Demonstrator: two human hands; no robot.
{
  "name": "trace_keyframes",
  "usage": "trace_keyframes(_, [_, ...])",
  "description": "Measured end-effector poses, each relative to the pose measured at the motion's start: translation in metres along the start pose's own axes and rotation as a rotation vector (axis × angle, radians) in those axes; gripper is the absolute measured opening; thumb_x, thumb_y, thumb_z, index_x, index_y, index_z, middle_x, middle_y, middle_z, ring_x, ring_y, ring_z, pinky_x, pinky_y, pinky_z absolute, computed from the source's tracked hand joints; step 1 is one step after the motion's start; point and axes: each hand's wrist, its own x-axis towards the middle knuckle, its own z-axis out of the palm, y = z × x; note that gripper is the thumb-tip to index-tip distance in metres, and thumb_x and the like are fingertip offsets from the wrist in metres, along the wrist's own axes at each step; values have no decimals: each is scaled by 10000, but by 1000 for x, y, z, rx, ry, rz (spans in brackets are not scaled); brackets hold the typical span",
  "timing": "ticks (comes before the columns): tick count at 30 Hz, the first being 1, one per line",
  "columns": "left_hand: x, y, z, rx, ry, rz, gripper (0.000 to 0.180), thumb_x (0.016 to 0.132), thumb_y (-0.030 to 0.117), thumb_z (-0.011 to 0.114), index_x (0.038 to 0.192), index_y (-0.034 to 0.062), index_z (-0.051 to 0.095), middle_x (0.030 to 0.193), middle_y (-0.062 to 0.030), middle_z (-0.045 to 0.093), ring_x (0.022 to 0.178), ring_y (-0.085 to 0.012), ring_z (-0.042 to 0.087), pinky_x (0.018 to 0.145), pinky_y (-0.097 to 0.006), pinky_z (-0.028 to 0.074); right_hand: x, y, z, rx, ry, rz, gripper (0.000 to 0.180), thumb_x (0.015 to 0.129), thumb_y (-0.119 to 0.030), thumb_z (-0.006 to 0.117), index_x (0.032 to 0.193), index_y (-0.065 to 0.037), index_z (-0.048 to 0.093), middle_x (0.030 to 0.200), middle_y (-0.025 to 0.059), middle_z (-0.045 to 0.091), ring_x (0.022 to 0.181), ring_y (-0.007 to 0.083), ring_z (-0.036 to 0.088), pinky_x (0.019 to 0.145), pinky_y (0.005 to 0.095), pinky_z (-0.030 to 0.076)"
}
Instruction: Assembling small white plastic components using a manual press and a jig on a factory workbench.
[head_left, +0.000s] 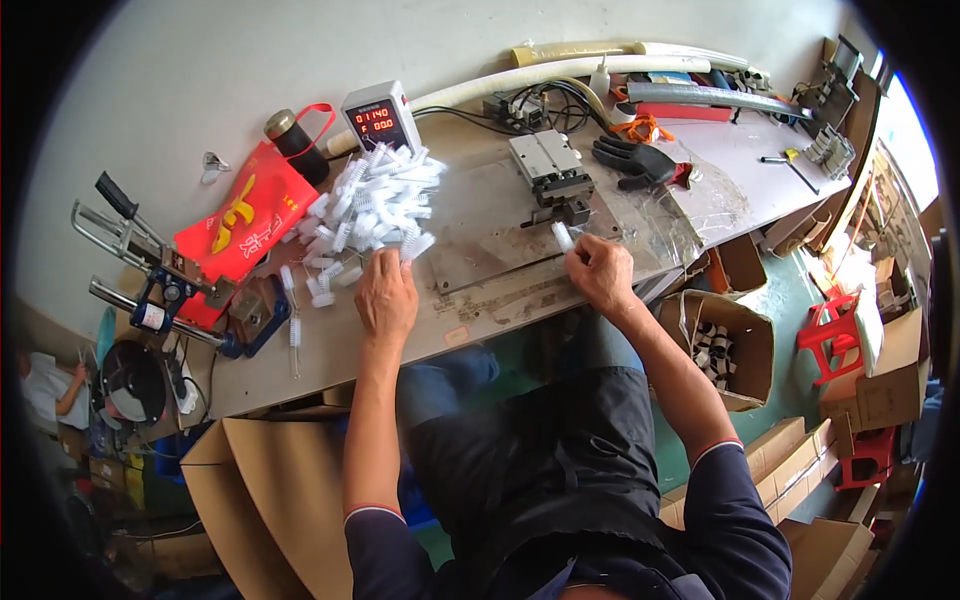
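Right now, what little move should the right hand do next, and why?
Maybe the right hand should gently push its brush toward the machine. The brush is already in its grip, with the white end sticking out close to the machine, while the left hand is at the pile.

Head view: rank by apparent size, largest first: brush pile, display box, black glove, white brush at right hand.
1. Brush pile
2. Display box, black glove: too alike to rank
3. White brush at right hand

Small workshop — worn workbench (325, 350), metal fixture (550, 165), digital display (380, 118), heap of white brushes (370, 200), cardboard boxes (280, 500).
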Motion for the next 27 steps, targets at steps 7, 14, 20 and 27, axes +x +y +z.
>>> trace_keyframes(7, [2, 19, -7, 77, 31, -7, 454, 872, 217, 769, 1262, 69, 590, 1278, -119, 578, 1220, -339, 547, 1007, -489, 438, 14, 7, 6, -26, 68, 48, 178, 812, -192, 660, 747, -26, 660, 773, 196, 690, 757, 400, 689, 710, 471, 539])
trace_keyframes(14, [-3, 15, -8, -27, 79, 122, 376, 889, 205, 741, 1217, 65, 622, 1259, -114, 584, 1192, -327, 550, 1024, -481, 419, 25, 0, 10, -61, 44, 187, 207, 805, -220, 654, 778, -21, 702, 764, 215, 696, 777, 415, 691, 743, 490, 538])
trace_keyframes(20, [-3, 12, -6, -45, 100, 92, 336, 901, 176, 721, 1199, 51, 626, 1237, -113, 591, 1170, -328, 562, 1002, -475, 439, 28, 1, 17, -128, 71, 200, 216, 807, -226, 640, 788, -23, 711, 768, 221, 696, 773, 416, 690, 749, 497, 537])
trace_keyframes(27, [-2, 10, -8, -80, 118, 73, 319, 904, 154, 715, 1189, 41, 624, 1228, -120, 589, 1159, -333, 564, 1011, -474, 447, 28, 2, 20, -117, 94, 202, 223, 807, -235, 644, 785, -22, 707, 747, 211, 690, 753, 402, 690, 735, 481, 536])
